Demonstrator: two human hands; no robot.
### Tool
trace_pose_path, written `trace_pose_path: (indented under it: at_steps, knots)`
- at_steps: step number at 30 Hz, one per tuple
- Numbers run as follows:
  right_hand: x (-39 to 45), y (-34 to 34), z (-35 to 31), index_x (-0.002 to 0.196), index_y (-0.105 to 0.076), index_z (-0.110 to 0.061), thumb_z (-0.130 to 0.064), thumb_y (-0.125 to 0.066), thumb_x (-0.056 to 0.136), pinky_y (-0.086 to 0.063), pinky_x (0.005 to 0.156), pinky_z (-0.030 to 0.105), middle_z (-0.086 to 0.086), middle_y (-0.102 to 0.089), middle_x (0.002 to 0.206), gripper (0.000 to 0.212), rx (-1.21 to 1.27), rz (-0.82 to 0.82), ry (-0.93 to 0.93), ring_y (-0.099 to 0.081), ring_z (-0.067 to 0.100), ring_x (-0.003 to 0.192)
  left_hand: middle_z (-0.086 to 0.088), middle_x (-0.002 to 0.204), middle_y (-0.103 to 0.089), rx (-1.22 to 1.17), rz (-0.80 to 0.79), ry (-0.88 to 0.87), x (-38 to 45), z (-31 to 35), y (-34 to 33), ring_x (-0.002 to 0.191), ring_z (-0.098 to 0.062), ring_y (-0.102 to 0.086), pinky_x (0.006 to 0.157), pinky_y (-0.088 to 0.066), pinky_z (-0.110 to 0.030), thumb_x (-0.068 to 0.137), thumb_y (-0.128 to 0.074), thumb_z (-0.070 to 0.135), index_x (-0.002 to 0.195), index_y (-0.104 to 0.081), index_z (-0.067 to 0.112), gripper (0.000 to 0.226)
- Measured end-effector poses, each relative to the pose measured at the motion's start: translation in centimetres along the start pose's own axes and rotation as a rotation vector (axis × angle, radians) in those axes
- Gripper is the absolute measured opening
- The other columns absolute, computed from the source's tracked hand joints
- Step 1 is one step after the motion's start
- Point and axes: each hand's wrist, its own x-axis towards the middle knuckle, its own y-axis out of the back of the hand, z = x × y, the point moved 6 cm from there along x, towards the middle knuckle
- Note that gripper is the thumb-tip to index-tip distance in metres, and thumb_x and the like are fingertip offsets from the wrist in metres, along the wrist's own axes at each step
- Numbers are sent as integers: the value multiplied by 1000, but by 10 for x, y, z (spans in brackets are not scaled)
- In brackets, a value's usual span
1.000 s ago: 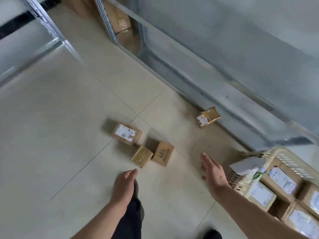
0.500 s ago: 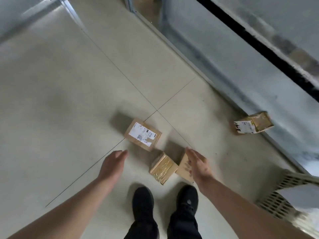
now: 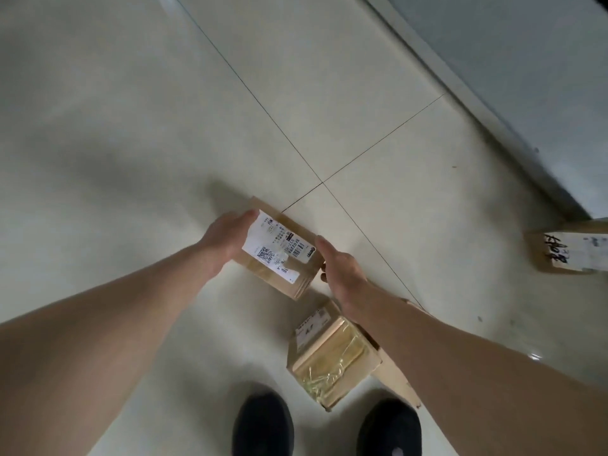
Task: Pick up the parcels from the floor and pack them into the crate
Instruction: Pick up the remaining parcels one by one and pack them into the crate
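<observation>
Your left hand [image 3: 227,240] and right hand [image 3: 340,269] sit on opposite ends of the labelled box [image 3: 279,255], fingers mostly straight and pressed flat against the cardboard, so you hold it by squeezing rather than curling round it. That suits a box too wide for one palm. Whether it rests on the floor [image 3: 131,126] or is just clear of it, you cannot tell from here.

Two more parcels wait below your right forearm: a taped box [image 3: 332,357] between your shoes [image 3: 263,422], and a flat brown one [image 3: 393,373] leaning against it, mostly hidden by the arm. A fourth box [image 3: 572,250] lies well apart by the wall at the right edge. The crate is out of sight, so you will have to turn to find it.
</observation>
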Motion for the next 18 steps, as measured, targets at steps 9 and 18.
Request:
trace_pose_path:
  at_steps: [9, 18]
  knots:
    - [-57, 32, -22, 100, -71, -20, -53, -43, 102, -47, 59, 25, -1, -74, 93, 44, 217, 50, 91, -70, 12, 78, 1, 82, -67, -49, 88, -56, -71, 50, 24, 76, -19, -59, 68, -41, -31, 99, -40, 50, 77, -65, 17, 47]
    - [-226, 127, -36, 112, -65, -32, -72, -48, 80, -61, 81, 59, 3, -76, 101, 54, 452, 232, 101, -75, 29, 89, 1, 66, -52, -48, -20, -203, -254, 148, 20, 65, -20, -49, 62, -34, -31, 101, -39, 48, 66, -48, 17, 49]
